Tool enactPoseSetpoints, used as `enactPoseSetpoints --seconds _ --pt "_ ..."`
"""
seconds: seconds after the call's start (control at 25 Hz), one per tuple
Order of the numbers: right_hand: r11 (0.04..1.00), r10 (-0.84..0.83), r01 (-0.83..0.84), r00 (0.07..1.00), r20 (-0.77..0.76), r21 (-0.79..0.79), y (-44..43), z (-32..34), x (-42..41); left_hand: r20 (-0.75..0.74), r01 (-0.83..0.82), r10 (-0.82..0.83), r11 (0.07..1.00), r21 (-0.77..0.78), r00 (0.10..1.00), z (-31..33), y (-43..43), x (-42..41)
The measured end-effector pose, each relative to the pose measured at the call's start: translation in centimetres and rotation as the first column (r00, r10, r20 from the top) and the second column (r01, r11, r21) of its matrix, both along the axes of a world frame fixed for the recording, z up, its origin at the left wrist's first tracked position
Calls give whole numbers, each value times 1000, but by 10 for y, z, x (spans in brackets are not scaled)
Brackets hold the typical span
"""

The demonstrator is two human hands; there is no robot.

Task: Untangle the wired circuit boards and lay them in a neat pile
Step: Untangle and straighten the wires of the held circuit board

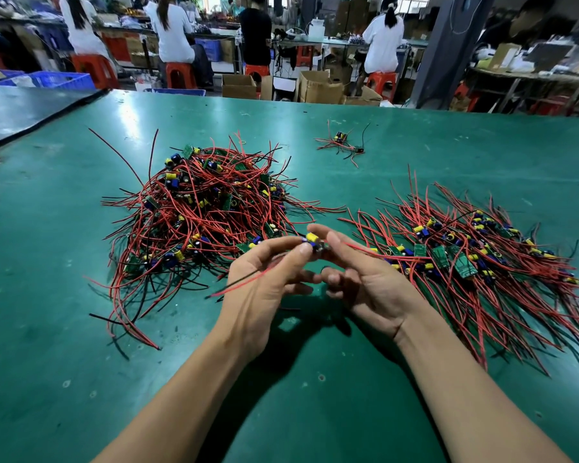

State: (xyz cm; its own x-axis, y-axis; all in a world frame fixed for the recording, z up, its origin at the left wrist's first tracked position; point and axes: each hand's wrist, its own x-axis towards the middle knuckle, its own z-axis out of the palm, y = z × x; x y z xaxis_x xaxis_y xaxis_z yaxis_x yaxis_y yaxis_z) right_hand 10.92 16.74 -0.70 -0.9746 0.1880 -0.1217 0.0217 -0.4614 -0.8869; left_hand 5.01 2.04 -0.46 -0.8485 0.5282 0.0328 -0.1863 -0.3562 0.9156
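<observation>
A small circuit board [316, 243] with yellow and blue parts is held between both hands above the green table [64, 279]. My left hand [264, 289] pinches it with thumb and forefinger; its red and black wires trail left across that hand. My right hand [358, 279] holds the board's other side, and a red wire runs right from it. A tangled heap of wired boards [201, 212] lies to the left. On the right lies a laid-out pile of boards [465, 255] with wires fanned out.
A small cluster of wired boards [343, 145] lies farther back on the table. A dark mat [20, 111] covers the far left corner. Beyond the table's far edge, people sit on red stools at benches, with cardboard boxes and blue crates.
</observation>
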Motion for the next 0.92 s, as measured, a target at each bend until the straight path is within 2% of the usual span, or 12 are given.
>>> enactPoseSetpoints --seconds 0.08,0.12,0.24,0.36,0.56,0.8,0.92 --pt "997 -62 62 998 10 40 -1 1 -3 -66 37 -41 998 -54 997 -2 2 4" --pt "995 -92 91 996 23 49 -1 2 -3 -46 74 -76 996 -45 996 -1 2 4" --pt "991 -130 131 991 44 -13 0 5 1 140 204 -210 977 57 968 1 2 1" --pt "995 -95 97 994 48 -32 -4 9 4 282 287 -292 956 61 914 2 3 0" --pt "988 -87 69 989 123 141 -12 6 1 228 332 -309 941 -68 923 0 6 6" --pt "984 -32 2 986 166 178 -12 5 3 113 331 -314 917 -221 943 -3 3 2" --pt "980 -43 8 984 175 197 -9 6 3 81 317 -307 917 -242 948 -4 5 3"
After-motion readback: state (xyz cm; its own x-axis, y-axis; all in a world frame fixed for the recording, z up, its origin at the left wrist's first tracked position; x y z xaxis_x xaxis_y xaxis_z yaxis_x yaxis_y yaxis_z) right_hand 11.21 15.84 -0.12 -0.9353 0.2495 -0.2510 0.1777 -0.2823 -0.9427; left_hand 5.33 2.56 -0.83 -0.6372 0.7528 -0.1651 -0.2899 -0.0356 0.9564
